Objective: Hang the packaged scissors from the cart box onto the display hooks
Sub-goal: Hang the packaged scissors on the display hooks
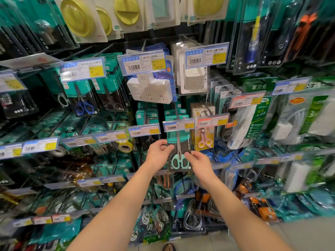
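From the head view, two hands hold one scissors pack [178, 149] up against the rack: the left hand [159, 151] pinches its left edge, and the right hand [198, 160] pinches its right edge beside the mint handles. The pack's top runs up behind one price tag [178, 125] below a hook [175, 111]; whether it hangs on that hook I cannot tell. Room is tight, with one pink scissors pack [204, 140] just beside its right edge and a neighbouring tag [144, 130] near its upper left.
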